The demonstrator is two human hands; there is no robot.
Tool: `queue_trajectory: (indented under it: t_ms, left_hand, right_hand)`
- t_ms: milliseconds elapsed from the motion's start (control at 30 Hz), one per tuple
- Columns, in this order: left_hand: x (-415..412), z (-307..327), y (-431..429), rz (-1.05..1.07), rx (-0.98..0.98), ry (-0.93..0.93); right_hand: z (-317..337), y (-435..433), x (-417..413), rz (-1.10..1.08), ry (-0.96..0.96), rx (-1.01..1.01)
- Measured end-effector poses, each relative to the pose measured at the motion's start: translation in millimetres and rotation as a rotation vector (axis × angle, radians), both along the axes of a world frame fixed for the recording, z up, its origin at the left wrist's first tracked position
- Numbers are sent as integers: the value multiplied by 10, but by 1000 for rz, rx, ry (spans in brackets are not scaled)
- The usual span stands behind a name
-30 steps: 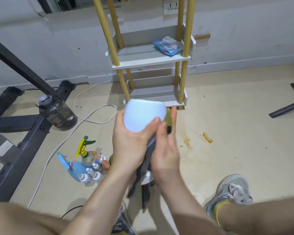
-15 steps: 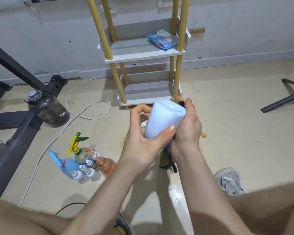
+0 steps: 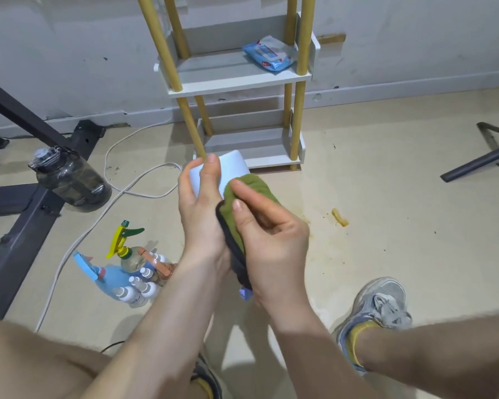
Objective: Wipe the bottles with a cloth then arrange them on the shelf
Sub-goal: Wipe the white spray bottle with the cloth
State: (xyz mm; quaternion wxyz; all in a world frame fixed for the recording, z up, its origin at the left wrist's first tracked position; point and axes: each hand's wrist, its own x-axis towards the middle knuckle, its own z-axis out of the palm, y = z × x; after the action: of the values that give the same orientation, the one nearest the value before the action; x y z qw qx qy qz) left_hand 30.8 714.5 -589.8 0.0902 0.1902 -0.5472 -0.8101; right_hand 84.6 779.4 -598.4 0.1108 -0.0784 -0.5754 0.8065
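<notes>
Pale-blue plastic bottle [image 3: 232,171] is held in mid-air, just in front of the lowest tier of the white shelf with yellow posts [image 3: 234,86]; half a second ago the green cloth with dark edging [image 3: 242,197] lay mostly hidden behind it, and now it drapes over the near right side; left hand [image 3: 199,214] wraps thumb and fingers around the body; right hand [image 3: 271,246] curls its fingers onto the cloth, pressing it against the bottle; the long axis runs from the wrists up and away, flat base toward the shelf.
</notes>
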Motion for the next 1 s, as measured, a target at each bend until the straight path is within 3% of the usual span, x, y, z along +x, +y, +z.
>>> queue_trajectory:
  t_ms: [133, 200, 367, 533, 633, 767, 900, 1000]
  left_hand:
    - [-41, 85, -22, 10, 130, -17]
    - [16, 71, 23, -64, 68, 38]
    - [287, -76, 251, -194, -238, 97]
    - [179, -31, 124, -138, -282, 76]
    - [196, -30, 62, -168, -279, 82]
    - [309, 34, 145, -169, -356, 129]
    - [170, 140, 76, -49, -295, 178]
    - [182, 159, 60, -124, -320, 196]
  right_hand:
    - [-64, 105, -126, -67, 8, 281]
    - [-48, 127, -166, -15, -64, 439]
    - [-128, 386, -557, -53, -237, 283]
    - [-142, -36, -215, -80, 82, 539]
    - [-104, -40, -300, -65, 85, 588]
    - [21, 294, -609, 59, -211, 147]
    - [-116, -89, -200, 7, -107, 317]
    - [-68, -195, -103, -124, -74, 404]
